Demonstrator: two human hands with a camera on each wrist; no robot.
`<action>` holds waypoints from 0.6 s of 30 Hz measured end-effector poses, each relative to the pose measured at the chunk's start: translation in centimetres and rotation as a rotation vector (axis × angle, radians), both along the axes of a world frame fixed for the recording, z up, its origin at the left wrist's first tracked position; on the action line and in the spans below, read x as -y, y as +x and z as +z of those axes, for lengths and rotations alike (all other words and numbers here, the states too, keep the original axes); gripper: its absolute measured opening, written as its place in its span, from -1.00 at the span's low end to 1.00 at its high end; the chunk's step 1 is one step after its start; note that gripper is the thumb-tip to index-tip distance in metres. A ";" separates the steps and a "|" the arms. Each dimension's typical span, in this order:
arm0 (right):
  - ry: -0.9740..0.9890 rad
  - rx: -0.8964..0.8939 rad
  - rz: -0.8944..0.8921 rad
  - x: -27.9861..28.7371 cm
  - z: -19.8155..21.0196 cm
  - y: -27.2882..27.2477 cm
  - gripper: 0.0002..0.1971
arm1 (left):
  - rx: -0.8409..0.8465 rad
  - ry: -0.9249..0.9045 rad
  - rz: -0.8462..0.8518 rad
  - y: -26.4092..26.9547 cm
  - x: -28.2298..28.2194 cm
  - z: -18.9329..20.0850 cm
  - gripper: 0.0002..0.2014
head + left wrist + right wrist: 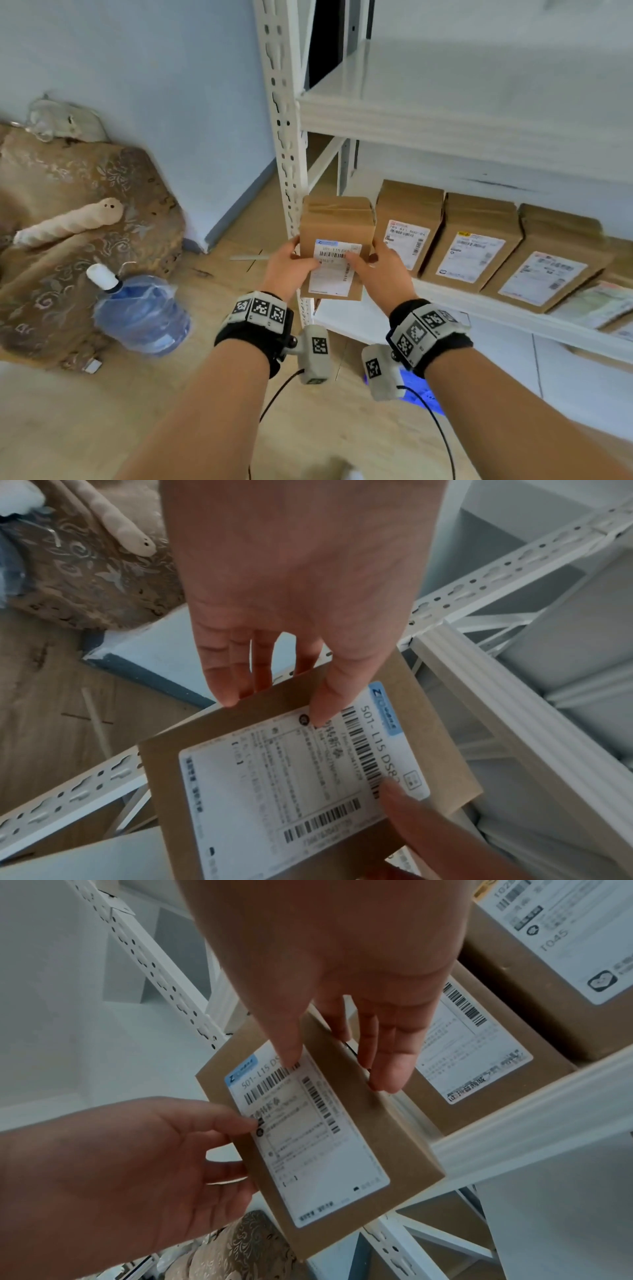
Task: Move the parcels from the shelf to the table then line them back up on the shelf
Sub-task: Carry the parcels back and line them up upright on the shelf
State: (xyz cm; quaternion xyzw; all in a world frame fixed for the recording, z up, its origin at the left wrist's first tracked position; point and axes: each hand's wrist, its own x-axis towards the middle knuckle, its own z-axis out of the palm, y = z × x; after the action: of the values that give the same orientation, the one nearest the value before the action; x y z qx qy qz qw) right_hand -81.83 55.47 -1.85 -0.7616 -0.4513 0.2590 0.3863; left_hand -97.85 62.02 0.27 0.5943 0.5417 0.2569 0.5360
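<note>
I hold a brown cardboard parcel (337, 219) with a white barcode label upright in both hands, in front of the shelf's left post. My left hand (291, 265) grips its left edge, thumb on the label. My right hand (371, 262) grips its right edge, thumb on the label too. The same parcel (308, 777) fills the left wrist view under my left hand (274, 696), and in the right wrist view the parcel (318, 1139) sits under my right hand (339, 1056). Several labelled parcels (476, 240) stand in a row on the shelf board (479, 310) to the right.
The white metal rack has a slotted upright post (284, 137) and a bare upper board (462, 102). On the wooden floor to the left lie a blue water jug (144, 315) and a patterned brown cushion (68, 205) with a plush toy (72, 222).
</note>
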 end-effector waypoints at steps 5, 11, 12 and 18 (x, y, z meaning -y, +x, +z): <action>-0.018 0.031 -0.036 -2.0 -1.0 0.1 -0.55 | -0.057 0.036 -0.045 1.0 -2.7 -1.1 -0.47; -0.066 -0.031 -0.162 -3.4 -1.4 -0.9 -0.63 | -0.037 -0.008 -0.062 1.9 -5.4 -2.4 -0.60; -0.073 -0.034 -0.180 -3.6 -1.4 -1.1 -0.66 | -0.036 -0.010 -0.074 2.1 -5.9 -2.5 -0.62; -0.101 -0.069 -0.297 -5.1 -1.4 -1.6 -0.72 | -0.008 -0.016 -0.087 2.8 -8.4 -2.9 -0.65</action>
State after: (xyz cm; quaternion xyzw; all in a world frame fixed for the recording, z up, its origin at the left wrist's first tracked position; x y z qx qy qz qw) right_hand -83.48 60.62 -3.26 -0.8291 -0.3065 0.2475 0.3968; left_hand -95.03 70.38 -2.60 0.6142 0.5194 0.2264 0.5492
